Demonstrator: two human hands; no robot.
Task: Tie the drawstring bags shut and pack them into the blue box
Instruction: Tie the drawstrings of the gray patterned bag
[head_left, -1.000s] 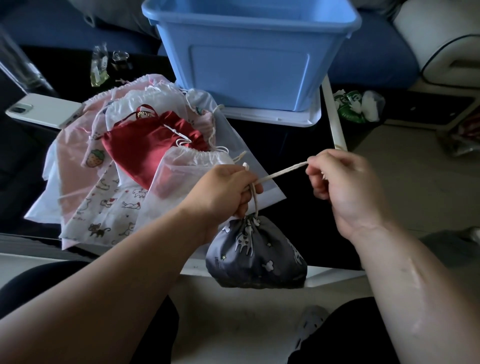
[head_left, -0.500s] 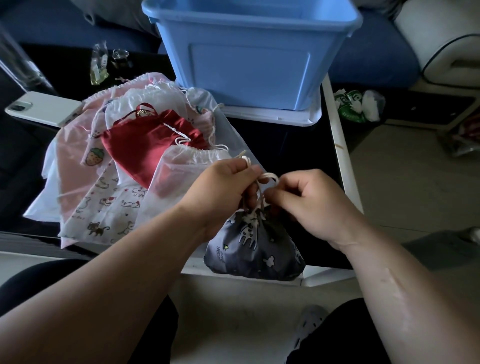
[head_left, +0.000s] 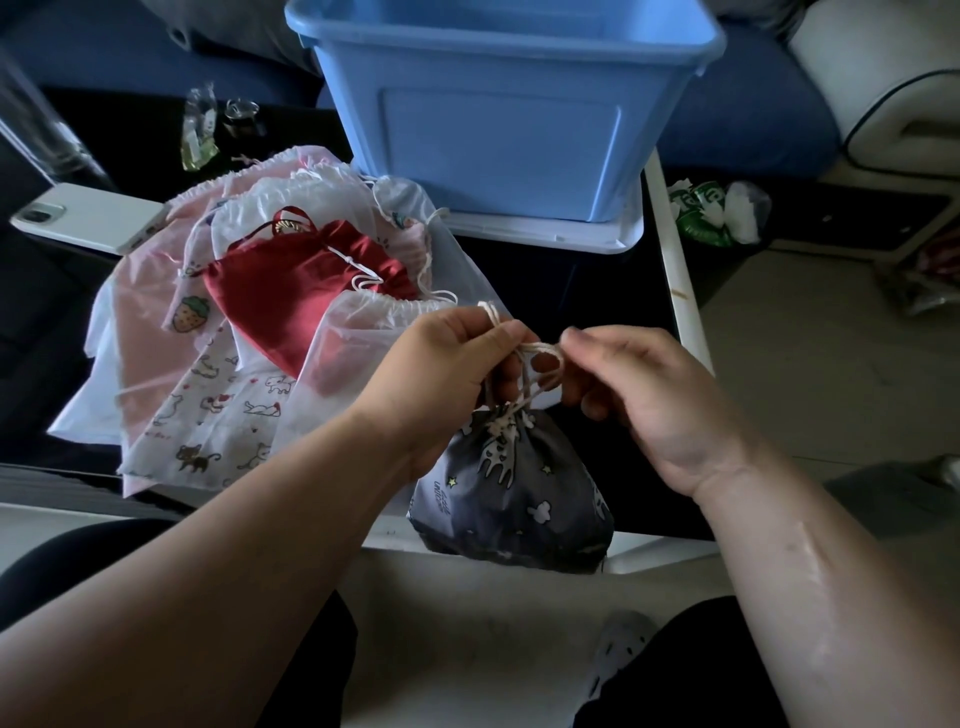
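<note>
Hanging limp from cream cotton cord (head_left: 540, 347), dark grey cat-print fabric drawstring bag (head_left: 511, 483) looks soft, lightweight. Left hand (head_left: 447, 364) pinches cord ends; right hand (head_left: 639, 384) pinches loop at its 3 o'clock. Best hold: cinched neck.

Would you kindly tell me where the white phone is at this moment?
In the head view, the white phone lies at the far left on the dark table, beside the pink drawstring bag in the pile.

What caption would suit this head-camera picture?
Left hand and right hand tie the drawstring of a grey bag near piled bags and the blue box.
</note>
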